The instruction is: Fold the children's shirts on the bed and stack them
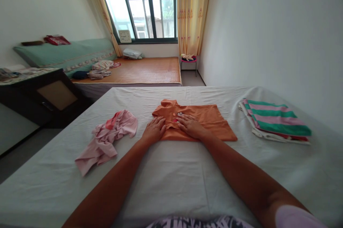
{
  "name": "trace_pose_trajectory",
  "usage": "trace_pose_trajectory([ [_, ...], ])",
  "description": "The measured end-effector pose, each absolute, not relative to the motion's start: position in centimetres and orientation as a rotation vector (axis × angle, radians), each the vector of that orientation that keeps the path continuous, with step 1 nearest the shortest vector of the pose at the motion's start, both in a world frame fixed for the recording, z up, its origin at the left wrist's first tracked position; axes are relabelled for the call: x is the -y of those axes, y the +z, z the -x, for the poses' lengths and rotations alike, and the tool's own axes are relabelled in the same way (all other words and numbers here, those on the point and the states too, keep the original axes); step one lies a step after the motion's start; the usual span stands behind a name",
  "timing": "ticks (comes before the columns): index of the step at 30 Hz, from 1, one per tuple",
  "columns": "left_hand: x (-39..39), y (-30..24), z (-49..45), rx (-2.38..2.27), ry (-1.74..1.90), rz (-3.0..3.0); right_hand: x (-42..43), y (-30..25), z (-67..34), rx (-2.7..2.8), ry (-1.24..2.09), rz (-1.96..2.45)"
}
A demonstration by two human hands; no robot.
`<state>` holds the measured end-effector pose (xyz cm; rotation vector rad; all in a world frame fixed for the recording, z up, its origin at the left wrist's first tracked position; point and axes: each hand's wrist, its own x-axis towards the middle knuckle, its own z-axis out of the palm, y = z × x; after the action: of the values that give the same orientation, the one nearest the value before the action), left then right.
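Observation:
An orange T-shirt (211,122), partly folded, lies on the white sheet in front of me, its collar end to the left and a small printed figure near its middle. My left hand (154,129) rests flat on its near left edge, fingers stretched out. Pressed flat on the shirt beside the print is my right hand (190,126), also with fingers extended. Neither hand grips the cloth. To the left, a crumpled pink garment (107,140) lies loose. On the right sits a stack of folded clothes (276,119), a green and pink striped one on top.
The white-sheeted surface (171,178) spans the foreground. Beyond it stands a bed with a brown mat (150,70), bearing several clothes at its left. A dark cabinet (50,95) is at the left, and a small stool (189,60) stands by the curtain. A wall (268,35) runs along the right.

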<state>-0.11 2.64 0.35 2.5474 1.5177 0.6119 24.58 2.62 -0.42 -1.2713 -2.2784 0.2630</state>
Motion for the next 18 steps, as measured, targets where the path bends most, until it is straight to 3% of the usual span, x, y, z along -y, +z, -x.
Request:
trace_pose_trajectory([
  [7, -2.8, 0.1, 0.3, -1.547, 0.53, -2.533, -4.7, 0.2, -33.3, 1.984, 0.057, 1.855],
  [18, -2.3, 0.6, 0.0, -1.59, 0.565, -2.517, -4.7, 0.9, -34.1, 1.84, -0.059, 1.95],
])
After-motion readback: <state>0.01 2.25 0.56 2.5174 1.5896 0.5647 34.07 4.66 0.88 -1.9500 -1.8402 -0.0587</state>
